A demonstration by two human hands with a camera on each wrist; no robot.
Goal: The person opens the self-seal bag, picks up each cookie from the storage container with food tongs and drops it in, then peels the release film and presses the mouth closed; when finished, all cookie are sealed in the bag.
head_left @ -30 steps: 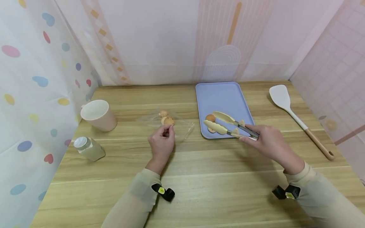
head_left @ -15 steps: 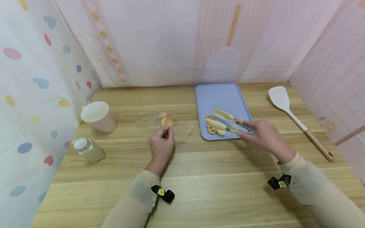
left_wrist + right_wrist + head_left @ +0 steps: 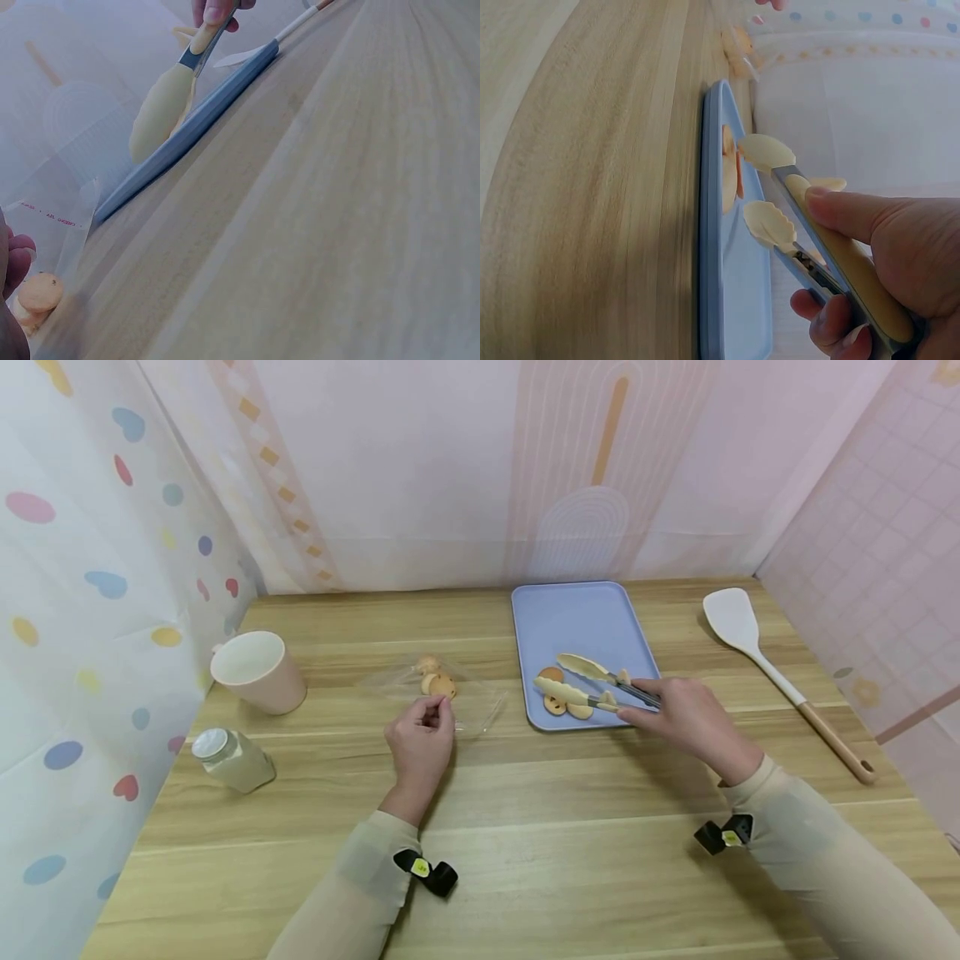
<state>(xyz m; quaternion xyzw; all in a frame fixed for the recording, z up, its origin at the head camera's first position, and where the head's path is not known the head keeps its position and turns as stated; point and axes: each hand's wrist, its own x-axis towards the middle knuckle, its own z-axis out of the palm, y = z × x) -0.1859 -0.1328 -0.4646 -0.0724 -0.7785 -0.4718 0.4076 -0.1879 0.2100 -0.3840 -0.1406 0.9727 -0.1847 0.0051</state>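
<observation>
My left hand (image 3: 420, 735) pinches the near edge of a clear plastic bag (image 3: 480, 703) lying on the table. Inside the bag are round cookies (image 3: 442, 686), one dotted with dark bits. My right hand (image 3: 686, 722) grips a pair of kitchen tongs (image 3: 847, 262) with metal arms and cream tips. Spread apart, the tips hang over the front part of a blue tray (image 3: 577, 618), with nothing between them in the right wrist view. Several cookies (image 3: 555, 705) lie at the tray's front left corner, partly covered by the tongs in the head view.
A pink mug (image 3: 258, 672) stands at the left, with a lidded glass jar (image 3: 236, 762) in front of it. On the right lies a white spatula (image 3: 757, 647) with a wood-coloured handle. Patterned curtains (image 3: 405, 477) close off the back and sides of the wooden table (image 3: 525, 860).
My right hand has shifted left with the tongs, whose tips stay spread over the tray. More of the cookies at the tray's front now shows. The left hand stays at the bag.
</observation>
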